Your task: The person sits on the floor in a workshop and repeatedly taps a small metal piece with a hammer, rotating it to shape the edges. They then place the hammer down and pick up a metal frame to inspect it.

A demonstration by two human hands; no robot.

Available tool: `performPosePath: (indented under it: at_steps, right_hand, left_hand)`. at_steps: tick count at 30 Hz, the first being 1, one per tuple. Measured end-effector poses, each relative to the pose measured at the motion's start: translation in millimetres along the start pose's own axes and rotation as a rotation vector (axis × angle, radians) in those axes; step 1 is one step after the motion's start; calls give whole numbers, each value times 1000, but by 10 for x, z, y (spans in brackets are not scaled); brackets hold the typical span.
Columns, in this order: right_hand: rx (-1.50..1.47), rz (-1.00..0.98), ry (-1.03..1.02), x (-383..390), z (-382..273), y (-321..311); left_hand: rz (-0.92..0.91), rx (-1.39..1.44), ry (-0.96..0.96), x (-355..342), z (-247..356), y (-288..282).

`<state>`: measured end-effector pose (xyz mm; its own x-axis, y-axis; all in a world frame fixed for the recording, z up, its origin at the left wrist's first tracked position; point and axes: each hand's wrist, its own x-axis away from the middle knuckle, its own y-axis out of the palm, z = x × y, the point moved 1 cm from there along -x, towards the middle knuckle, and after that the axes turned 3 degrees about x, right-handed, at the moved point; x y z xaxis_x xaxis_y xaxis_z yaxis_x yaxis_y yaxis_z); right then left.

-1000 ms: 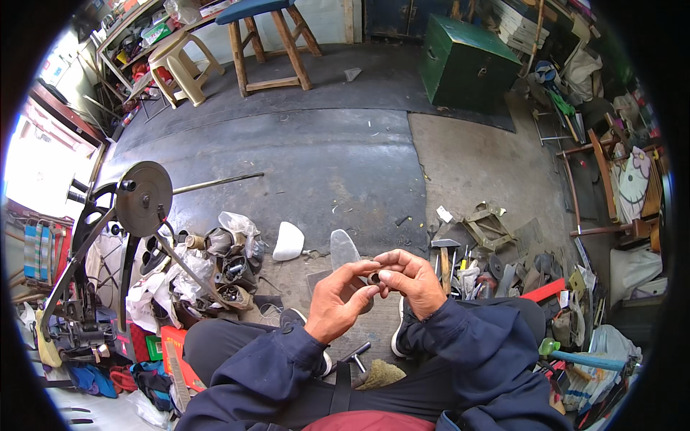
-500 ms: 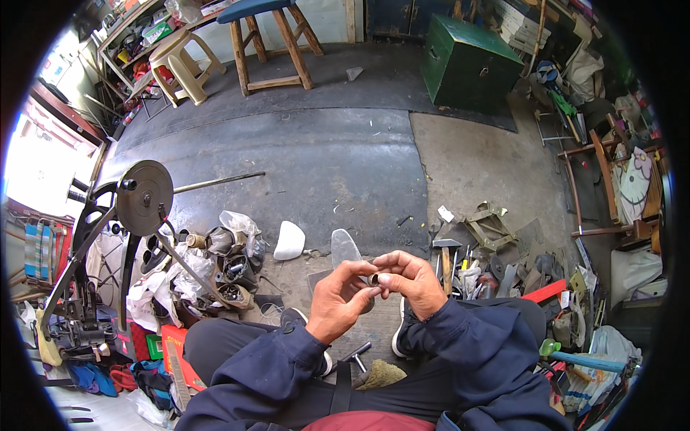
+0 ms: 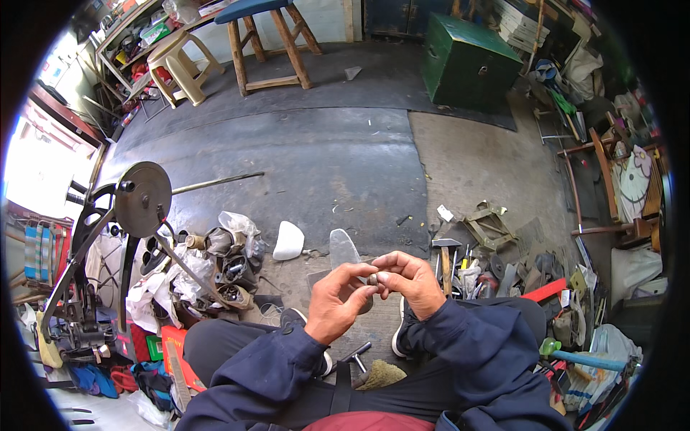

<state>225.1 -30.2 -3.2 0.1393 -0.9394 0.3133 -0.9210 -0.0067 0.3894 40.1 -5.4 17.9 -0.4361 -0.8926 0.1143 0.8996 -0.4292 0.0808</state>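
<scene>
My left hand and my right hand meet in front of my knees, fingertips pinched together. Between them is a small dark, rounded piece; its exact kind is too small to make out, and fingers cover part of it. Just beyond my left hand stands out a grey, sole-shaped sheet, its lower end hidden behind that hand. To its left a white curved pad lies on the floor. A T-shaped metal tool rests by my lap beside a yellowish fluffy pad.
A hand-cranked sewing machine stands at the left, beside bags and tins of small parts. On the right lie a hammer, several hand tools and scraps. Farther off are a green box, a wooden stool and a plastic stool.
The small piece has turned between my fingertips: its dark round opening, facing me before, no longer shows. Both hands stay nearly in place.
</scene>
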Motion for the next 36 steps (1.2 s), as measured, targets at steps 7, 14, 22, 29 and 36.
performPosePath:
  at_steps: [7, 14, 22, 29, 36]
  right_hand:
    - [88, -32, 18, 31, -20, 16]
    - [120, -15, 13, 35, -8, 54]
    - [163, -31, 22, 43, -3, 29]
    - [159, -34, 21, 34, -19, 48]
    - [234, -3, 59, 11, 0, 64]
  left_hand:
    - [7, -24, 24, -12, -50, -10]
    - [14, -65, 32, -20, -45, -2]
    - [13, -94, 21, -8, 2, 13]
    - [16, -77, 41, -11, -55, -3]
    - [8, 21, 37, -13, -61, 22]
